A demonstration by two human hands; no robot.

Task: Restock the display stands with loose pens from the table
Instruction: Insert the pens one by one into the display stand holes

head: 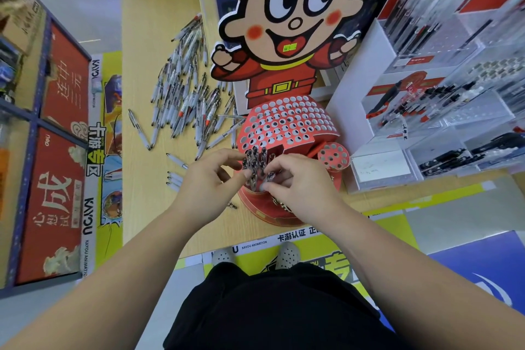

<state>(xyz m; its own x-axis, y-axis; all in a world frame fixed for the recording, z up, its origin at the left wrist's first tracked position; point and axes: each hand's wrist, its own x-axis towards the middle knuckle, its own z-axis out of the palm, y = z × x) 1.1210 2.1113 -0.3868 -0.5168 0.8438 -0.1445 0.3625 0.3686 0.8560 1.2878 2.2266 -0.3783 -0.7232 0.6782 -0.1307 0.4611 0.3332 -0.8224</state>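
Standing nearly upright in the front tier of the red display stand (287, 125), a cluster of pens (254, 158) shows its top ends to the camera, long axes running down into the holes. The right hand (301, 185), reaching in from five o'clock with its wrist bent, pinches one pen (270, 177) between thumb and curled fingers at the cluster's four o'clock edge. The left hand (207, 179) comes in from seven o'clock, fingers curled against the cluster; whether it grips anything cannot be told. Loose pens (187, 88) lie flat on the table (147, 179) at ten o'clock of the stand, mostly lengthwise between one and seven o'clock
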